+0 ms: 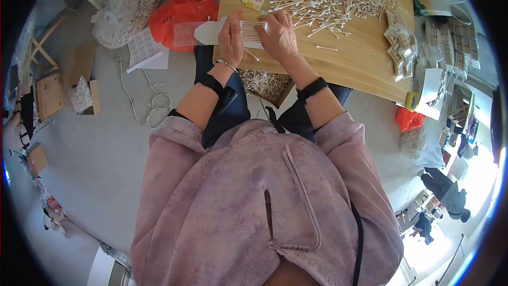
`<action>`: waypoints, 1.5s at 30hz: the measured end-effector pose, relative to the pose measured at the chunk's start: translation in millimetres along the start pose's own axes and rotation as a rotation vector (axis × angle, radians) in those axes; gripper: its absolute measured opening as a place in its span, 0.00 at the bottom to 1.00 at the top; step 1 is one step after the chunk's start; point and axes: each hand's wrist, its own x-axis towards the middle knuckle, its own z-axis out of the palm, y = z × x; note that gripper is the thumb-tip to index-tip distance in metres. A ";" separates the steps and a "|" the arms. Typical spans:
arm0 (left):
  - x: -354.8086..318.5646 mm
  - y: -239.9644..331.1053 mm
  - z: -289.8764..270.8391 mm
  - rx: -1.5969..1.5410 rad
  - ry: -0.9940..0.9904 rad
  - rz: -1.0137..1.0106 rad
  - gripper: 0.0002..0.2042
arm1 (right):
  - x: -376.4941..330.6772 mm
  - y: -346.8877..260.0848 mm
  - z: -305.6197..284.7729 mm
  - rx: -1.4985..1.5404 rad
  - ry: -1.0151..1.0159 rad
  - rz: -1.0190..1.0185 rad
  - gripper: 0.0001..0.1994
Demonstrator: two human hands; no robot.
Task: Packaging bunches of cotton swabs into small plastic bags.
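Both hands are at the table's near left edge, on either side of a flat row of cotton swabs (253, 30). My left hand (230, 39) is closed round the left end of the row. From behind it a clear plastic bag (183, 35) with a white card (207, 33) sticks out past the table edge. My right hand (280, 36) has its fingers curled on the right end of the swabs; their tips are partly hidden. Whether the swabs lie inside the bag is unclear. A loose swab (252, 54) lies just below the row.
A big heap of cotton swabs (338, 0) covers the back of the wooden table (365, 69). Small yellow-white cards (255, 1) lie left of it, filled packs (400, 42) at the right edge. Below the table stands a box of swabs (267, 83). A red bag (185, 13) is at left.
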 end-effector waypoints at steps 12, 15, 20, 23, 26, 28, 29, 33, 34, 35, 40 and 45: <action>1.8 4.8 -1.5 -0.010 -0.016 -0.038 0.24 | -30.2 -12.6 -13.9 -0.126 -0.184 -0.018 0.33; 1.6 4.4 -2.0 -0.010 -0.014 -0.036 0.24 | -30.9 -12.3 -8.0 -0.094 -0.143 0.024 0.32; 1.5 5.2 -1.9 0.011 -0.006 -0.017 0.24 | -39.8 -22.0 -2.5 -0.060 -0.037 0.014 0.34; 1.8 5.0 -1.1 -0.007 -0.009 -0.016 0.25 | -39.3 -21.5 1.2 -0.094 0.031 -0.015 0.36; 1.5 2.7 -2.5 -0.015 0.000 -0.021 0.25 | -35.7 -24.3 -7.1 -0.066 -0.068 -0.051 0.38; 1.3 3.1 -3.2 -0.030 0.001 -0.016 0.25 | -36.1 -21.2 -8.3 -0.091 -0.099 -0.048 0.38; 1.8 4.3 -2.6 -0.031 0.000 -0.015 0.25 | -35.9 -19.0 -8.7 -0.117 -0.129 -0.043 0.38; 1.1 8.2 -1.7 0.029 -0.016 -0.017 0.24 | -31.8 -13.4 -6.9 -0.126 -0.111 0.028 0.38; 0.9 8.5 -2.1 0.027 -0.012 -0.025 0.24 | -30.2 -14.2 -4.8 -0.121 -0.106 0.034 0.38; 0.5 8.8 -2.6 0.027 -0.012 -0.025 0.24 | -29.3 -15.3 -2.9 -0.116 -0.100 0.040 0.39; 1.7 9.8 -2.7 0.047 -0.018 0.001 0.25 | -34.7 -15.5 13.0 0.102 0.037 0.096 0.32; 0.4 18.2 -2.8 0.088 -0.027 -0.037 0.25 | -29.6 -21.7 24.0 0.378 0.256 0.160 0.24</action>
